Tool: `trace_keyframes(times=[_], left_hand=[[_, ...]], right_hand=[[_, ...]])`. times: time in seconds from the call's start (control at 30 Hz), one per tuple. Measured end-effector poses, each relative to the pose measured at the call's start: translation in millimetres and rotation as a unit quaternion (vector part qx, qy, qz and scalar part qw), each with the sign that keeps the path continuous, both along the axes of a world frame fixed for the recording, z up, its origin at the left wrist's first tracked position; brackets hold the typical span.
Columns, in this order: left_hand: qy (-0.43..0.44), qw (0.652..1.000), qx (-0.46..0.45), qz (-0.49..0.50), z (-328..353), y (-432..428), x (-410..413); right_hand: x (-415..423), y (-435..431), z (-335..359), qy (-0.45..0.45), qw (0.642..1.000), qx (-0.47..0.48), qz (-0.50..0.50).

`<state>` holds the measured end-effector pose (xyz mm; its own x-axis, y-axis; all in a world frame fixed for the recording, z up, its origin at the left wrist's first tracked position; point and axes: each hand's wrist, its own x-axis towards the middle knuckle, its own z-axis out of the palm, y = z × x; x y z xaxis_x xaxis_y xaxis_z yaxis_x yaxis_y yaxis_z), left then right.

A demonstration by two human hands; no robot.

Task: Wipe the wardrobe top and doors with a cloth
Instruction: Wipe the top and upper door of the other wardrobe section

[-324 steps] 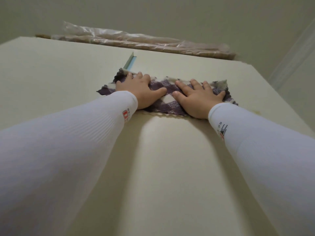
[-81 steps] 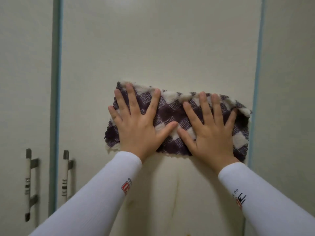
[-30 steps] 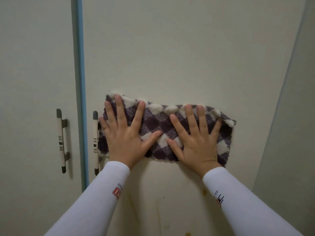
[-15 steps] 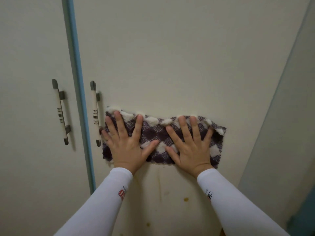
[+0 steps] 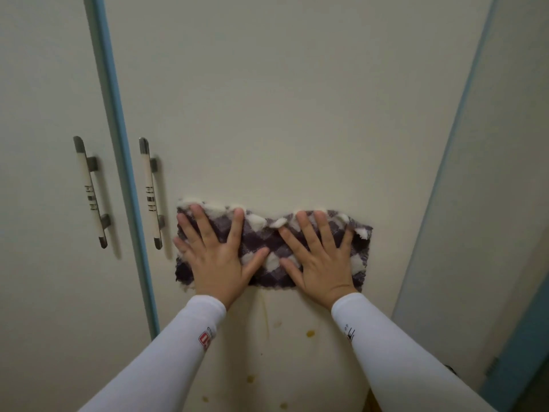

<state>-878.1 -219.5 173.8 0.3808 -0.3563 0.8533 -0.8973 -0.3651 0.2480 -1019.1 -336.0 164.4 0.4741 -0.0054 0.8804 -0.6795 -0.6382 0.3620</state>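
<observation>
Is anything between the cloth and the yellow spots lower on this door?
Nothing visible. The left hand and right hand press the cloth flat on the door; bare panel runs from it down to the spots.

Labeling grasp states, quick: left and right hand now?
Left hand: open, fingers flat on the cloth.
Right hand: open, flat on it too.

1. Purple-and-white checked fleecy cloth (image 5: 264, 236): spread flat as a wide band against the right door, just beside its bar handle (image 5: 151, 193)
2. Cream right wardrobe door (image 5: 282, 114): closed, yellowish spots (image 5: 310, 333) below the cloth
3. Cream left wardrobe door (image 5: 44, 84): closed
</observation>
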Motion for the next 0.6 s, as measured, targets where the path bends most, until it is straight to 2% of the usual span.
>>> trace_keyframes(times=[0.13,0.3,0.6], left_hand=[[0.03,0.998,-0.06,0.003,74.5,-16.5,-13.5],[0.032,0.992,-0.118,0.039,151.9,-45.2,-38.9],[-0.01,0.986,-0.158,0.055,172.7,-63.9,-50.7]], right_hand=[[-8.8,-12.4,80.7,-0.033,0.999,-0.035,0.011],[-35.3,-32.2,175.8,-0.027,0.997,-0.066,0.006],[-51.2,-43.1,194.5,-0.049,0.997,-0.062,-0.002]])
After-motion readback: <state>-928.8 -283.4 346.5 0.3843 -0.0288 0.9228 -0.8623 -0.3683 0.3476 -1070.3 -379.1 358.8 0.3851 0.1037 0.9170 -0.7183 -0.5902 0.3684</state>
